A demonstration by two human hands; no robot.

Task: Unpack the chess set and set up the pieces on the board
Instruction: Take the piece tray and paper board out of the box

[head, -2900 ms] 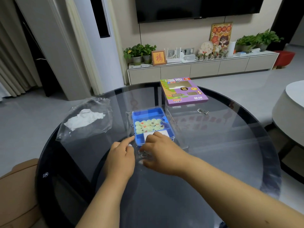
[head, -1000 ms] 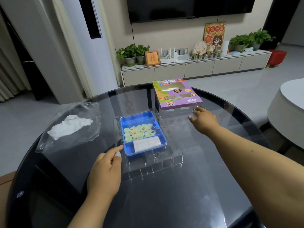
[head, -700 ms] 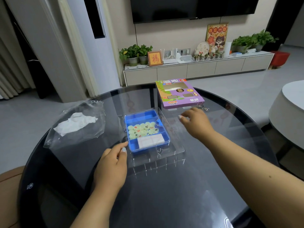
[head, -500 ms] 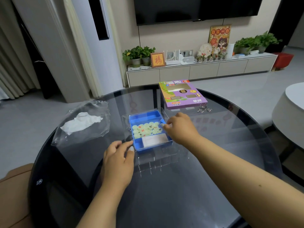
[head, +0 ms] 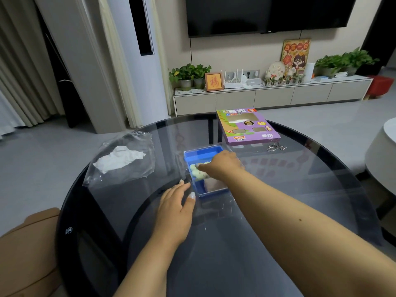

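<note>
Since half a second ago: our right hand is reaching further left over the blue tray, now covering most of the pale green pieces.
Right grip: fingers are curling down among the pieces; we cannot tell whether one is pinched.
Left hand: lying flat and open, thumb touching the tray's near left corner.
Tray: sitting mid-table on a clear plastic board.
Edges: purple box sitting near the far rim of the glass table.
Open room: bare glass stretching right and toward us; plastic bag lying left.
</note>
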